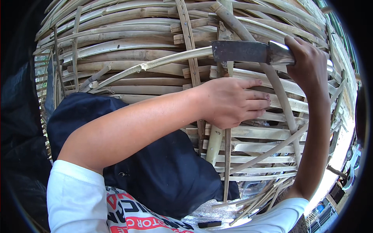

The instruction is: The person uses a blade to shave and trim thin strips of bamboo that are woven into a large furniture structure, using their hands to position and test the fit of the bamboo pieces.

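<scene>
My right hand (307,64) is wrapped round the metal handle of a cleaver (241,51). Its dark, rectangular blade points left, flat side toward me, above the slats. A long split bamboo strip (155,63) rises from the lower left, and its upper end meets the blade's tip in view; whether they touch I cannot tell. My left hand (235,101) lies just below the blade, palm down, fingers stretched to the right over the bamboo slats (285,83). Its thumb is hidden. An upright bamboo pole (214,145) passes beneath this hand.
Rows of split bamboo form a curved lattice, crossed by a nailed upright batten (189,39). A slanting bamboo stick (281,91) runs down right of my left hand. Dark cloth (163,171) covers my legs. Loose thin strips (260,198) lie at the lower right.
</scene>
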### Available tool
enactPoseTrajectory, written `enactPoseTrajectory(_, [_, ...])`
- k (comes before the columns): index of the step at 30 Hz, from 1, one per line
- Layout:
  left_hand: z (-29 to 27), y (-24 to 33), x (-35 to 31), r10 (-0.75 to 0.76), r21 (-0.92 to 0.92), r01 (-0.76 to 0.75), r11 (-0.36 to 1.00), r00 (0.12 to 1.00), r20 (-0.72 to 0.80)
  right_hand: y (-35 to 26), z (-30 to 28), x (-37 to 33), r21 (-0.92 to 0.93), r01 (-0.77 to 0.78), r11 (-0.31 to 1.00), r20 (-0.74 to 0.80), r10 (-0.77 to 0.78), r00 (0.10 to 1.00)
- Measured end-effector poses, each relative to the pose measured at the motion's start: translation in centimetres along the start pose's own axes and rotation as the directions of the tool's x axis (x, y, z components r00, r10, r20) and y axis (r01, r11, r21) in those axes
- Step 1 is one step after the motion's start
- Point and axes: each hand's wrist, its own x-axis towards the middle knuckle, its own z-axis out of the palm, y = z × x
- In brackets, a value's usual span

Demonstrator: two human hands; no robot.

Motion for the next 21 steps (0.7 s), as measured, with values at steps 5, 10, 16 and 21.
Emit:
enactPoseTrajectory(5, [0.3, -0.1, 0.8, 0.003, -0.022, -0.004, 1.0, 1.0, -0.03, -0.2, 0.2, -0.9, 0.024, 0.032, 0.999, -0.01, -0.032, 0.999])
enactPoseTrajectory(10, [0.0, -0.1, 0.3, -0.005, -0.041, 0.005, 0.999, 1.0, 0.002, -1.3, -1.2, -1.2, 0.11, -0.147, 0.983, -0.028, 0.151, 0.988])
enactPoseTrajectory(16, [-0.2, -0.3, 0.0, 0.019, -0.003, -0.019, 1.0, 1.0, 0.017, -5.0, -1.7, -1.7, 0.513, -0.4, 0.759, 0.179, 0.361, 0.915])
enactPoseTrajectory(21, [0.2, -0.4, 0.2, 0.035, -0.033, -0.035, 0.999, 0.999, -0.01, -7.4, -1.6, 1.1, 0.554, -0.399, 0.73, 0.277, 0.291, 0.916])
